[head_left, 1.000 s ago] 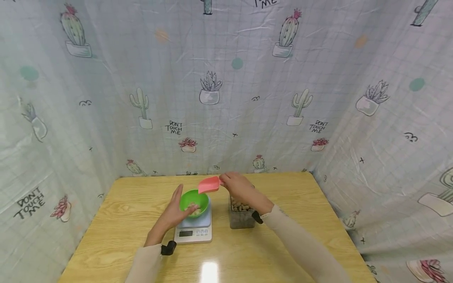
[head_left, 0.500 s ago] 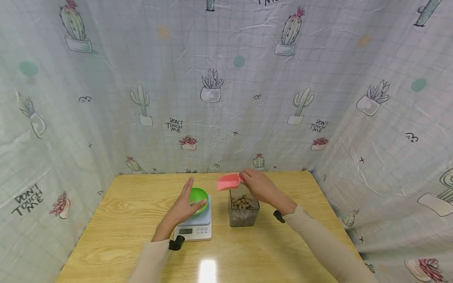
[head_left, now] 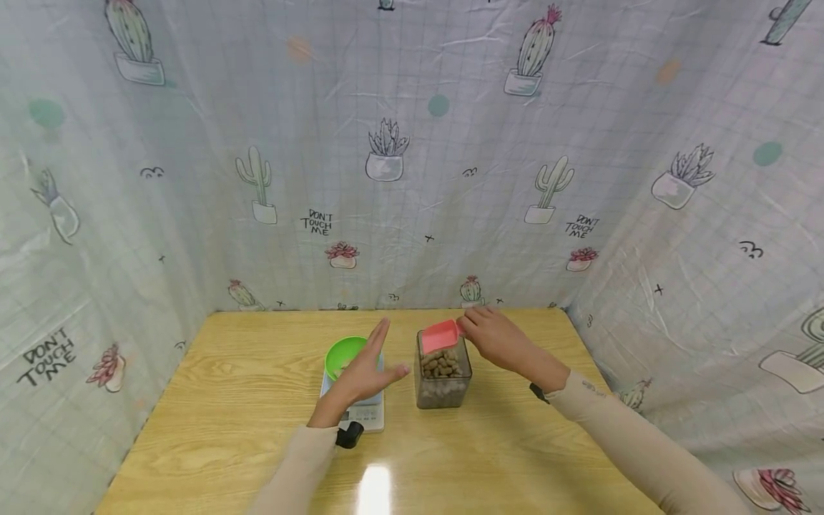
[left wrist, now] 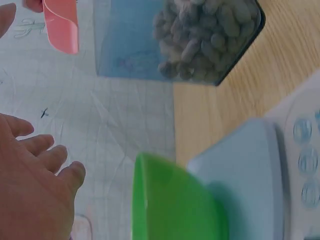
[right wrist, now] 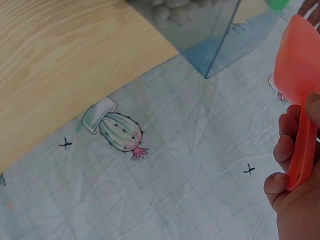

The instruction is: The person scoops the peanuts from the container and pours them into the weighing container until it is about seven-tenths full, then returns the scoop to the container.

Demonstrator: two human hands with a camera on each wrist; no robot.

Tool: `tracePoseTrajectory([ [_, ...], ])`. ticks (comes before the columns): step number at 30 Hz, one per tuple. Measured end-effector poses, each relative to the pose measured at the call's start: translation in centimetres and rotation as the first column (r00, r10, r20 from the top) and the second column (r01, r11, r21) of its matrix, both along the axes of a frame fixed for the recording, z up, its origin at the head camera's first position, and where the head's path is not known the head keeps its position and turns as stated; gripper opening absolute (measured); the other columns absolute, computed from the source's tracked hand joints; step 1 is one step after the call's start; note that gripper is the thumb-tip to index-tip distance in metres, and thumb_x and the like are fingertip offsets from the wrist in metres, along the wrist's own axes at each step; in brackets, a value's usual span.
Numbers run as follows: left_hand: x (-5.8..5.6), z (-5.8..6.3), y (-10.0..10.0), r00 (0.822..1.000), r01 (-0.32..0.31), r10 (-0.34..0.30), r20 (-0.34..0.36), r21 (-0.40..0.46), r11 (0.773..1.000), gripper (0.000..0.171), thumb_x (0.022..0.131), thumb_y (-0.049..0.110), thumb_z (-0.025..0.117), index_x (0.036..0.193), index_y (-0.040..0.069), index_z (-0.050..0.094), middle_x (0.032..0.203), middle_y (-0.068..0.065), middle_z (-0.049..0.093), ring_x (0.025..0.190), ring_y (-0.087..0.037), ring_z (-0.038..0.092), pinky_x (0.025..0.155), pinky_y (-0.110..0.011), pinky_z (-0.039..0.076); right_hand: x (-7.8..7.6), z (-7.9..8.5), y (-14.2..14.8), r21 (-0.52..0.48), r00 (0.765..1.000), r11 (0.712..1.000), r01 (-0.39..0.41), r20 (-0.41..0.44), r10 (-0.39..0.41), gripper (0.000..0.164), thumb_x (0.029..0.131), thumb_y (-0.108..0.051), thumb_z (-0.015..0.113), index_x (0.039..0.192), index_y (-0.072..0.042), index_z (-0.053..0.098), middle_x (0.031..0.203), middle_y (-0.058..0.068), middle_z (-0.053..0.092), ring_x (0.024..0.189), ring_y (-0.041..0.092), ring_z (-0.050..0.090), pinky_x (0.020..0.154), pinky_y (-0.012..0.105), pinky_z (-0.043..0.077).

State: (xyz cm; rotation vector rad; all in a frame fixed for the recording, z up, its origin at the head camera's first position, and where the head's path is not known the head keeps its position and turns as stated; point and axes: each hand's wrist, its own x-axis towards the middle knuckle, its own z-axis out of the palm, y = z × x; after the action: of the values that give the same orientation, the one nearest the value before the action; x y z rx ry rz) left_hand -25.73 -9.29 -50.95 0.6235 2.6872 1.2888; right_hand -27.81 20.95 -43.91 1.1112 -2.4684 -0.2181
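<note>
My right hand (head_left: 496, 337) grips a pink scoop (head_left: 440, 336) by its handle, its fingers curled round it in the right wrist view. The scoop's bowl overlaps the back of a clear square container (head_left: 441, 393) in the head view. Peanuts in their shells (left wrist: 205, 35) fill the lower part of that container. My left hand (head_left: 365, 372) is held with straight fingers and spread thumb, holding nothing. It hovers between the container and a green bowl (head_left: 343, 350), partly covering the bowl. Some pale pieces show inside the bowl, mostly hidden by the hand.
The bowl stands on a white kitchen scale (head_left: 370, 417) with a pale blue platform (left wrist: 245, 175); my left hand and wrist hide much of its display. The wooden table (head_left: 257, 372) ends at a cactus-print curtain (head_left: 412, 214) behind and at both sides.
My right hand has moved right with the scoop, from above the green bowl to the peanut container. My left hand has also shifted right, away from the bowl's left side and across its front.
</note>
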Motion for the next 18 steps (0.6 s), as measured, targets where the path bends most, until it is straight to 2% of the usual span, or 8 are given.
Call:
tracePoseTrajectory([
  [7,-0.8,-1.3,3.3,0.999,0.045,-0.044,0.018,-0.061,0.997,0.107,0.085,0.062,0.065,0.159,0.028,-0.004,0.168,-0.001,0.000,0.152,-0.034,0.017,0.115,-0.056,0.032,0.0,0.1,0.3,0.146,1.000,0.989,0.010,-0.028,-0.006,0.011,0.098,-0.017,0.061,0.107,-0.012,0.060,0.094,0.002,0.057,0.087,0.020,0.055,0.075,0.035,0.041],
  [13,-2.0,-2.2,5.0,0.996,0.085,-0.082,0.045,-0.056,0.995,0.117,0.078,0.072,0.065,0.159,0.025,-0.005,0.168,-0.004,-0.002,0.152,-0.031,0.018,0.112,-0.052,0.038,-0.3,0.0,-0.3,0.257,0.998,0.965,0.048,-0.052,-0.035,0.017,0.095,-0.016,0.066,0.111,-0.013,0.062,0.102,0.002,0.061,0.098,0.019,0.059,0.084,0.036,0.048],
  [18,-2.6,-3.0,6.0,0.990,0.111,-0.107,0.087,-0.040,0.993,0.122,0.076,0.072,0.067,0.159,0.026,-0.009,0.168,-0.003,-0.004,0.152,-0.031,0.020,0.112,-0.050,0.038,-0.6,-0.5,-0.7,0.337,0.996,0.940,0.048,-0.090,-0.018,0.021,0.092,-0.021,0.069,0.111,-0.013,0.063,0.105,0.000,0.063,0.096,0.018,0.058,0.082,0.034,0.048],
])
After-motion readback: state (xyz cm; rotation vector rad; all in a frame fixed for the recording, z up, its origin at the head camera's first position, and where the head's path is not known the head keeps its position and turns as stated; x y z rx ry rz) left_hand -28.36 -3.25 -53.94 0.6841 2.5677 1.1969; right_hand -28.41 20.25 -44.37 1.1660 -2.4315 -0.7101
